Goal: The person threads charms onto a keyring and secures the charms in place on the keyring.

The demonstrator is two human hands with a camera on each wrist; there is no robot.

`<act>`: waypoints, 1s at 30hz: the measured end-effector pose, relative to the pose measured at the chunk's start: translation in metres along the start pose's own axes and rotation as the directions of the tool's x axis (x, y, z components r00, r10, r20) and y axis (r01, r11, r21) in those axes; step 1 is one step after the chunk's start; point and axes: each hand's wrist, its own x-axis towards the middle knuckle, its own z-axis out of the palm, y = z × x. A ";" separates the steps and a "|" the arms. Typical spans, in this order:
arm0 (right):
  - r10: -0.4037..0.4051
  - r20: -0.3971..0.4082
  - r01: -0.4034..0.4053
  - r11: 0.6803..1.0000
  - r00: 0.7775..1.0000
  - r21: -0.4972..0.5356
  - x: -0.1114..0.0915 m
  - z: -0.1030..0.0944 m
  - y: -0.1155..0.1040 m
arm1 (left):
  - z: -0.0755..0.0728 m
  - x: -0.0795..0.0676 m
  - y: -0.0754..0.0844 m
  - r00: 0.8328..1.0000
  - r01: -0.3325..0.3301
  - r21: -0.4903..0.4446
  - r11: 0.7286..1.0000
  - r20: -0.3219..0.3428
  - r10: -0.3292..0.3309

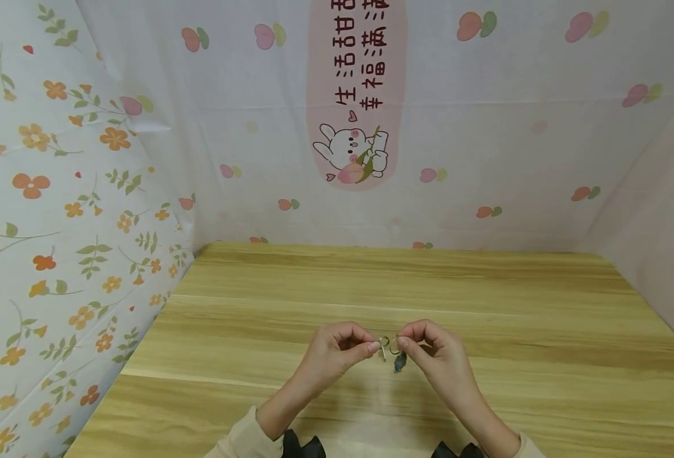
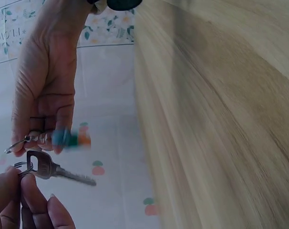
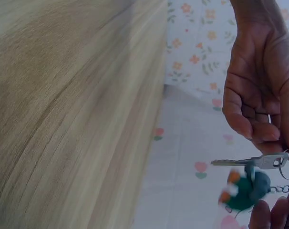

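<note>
Left hand (image 1: 331, 353) pinches a silver key (image 2: 54, 171) by its ring, just above the table (image 1: 486, 305). Right hand (image 1: 431, 353) is pinched on the ring (image 1: 393, 345) too, with a teal charm (image 1: 400, 362) dangling under it.

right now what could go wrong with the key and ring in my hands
1. Both hands, left hand and right hand, pinch the ring by fingertips above the table; a slip could drop it.
2. The key hangs loosely and might slide off.
3. The charm dangles on a chain and could swing or snag.
</note>
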 end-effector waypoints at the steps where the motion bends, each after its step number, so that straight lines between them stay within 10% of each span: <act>1: -0.026 -0.006 0.026 1.000 1.000 -0.004 0.000 0.001 -0.001 | 0.000 0.000 0.000 1.000 -0.011 -0.015 1.000 0.007 0.011; 14: -0.374 -0.020 0.370 0.923 0.927 -0.106 -0.003 0.003 0.002 | 0.004 -0.003 0.004 0.998 0.009 -0.093 0.996 0.065 -0.003; 30: -0.393 0.008 0.391 0.913 0.920 -0.113 -0.004 0.003 0.003 | 0.009 -0.003 0.005 0.999 0.004 -0.083 0.997 0.041 -0.001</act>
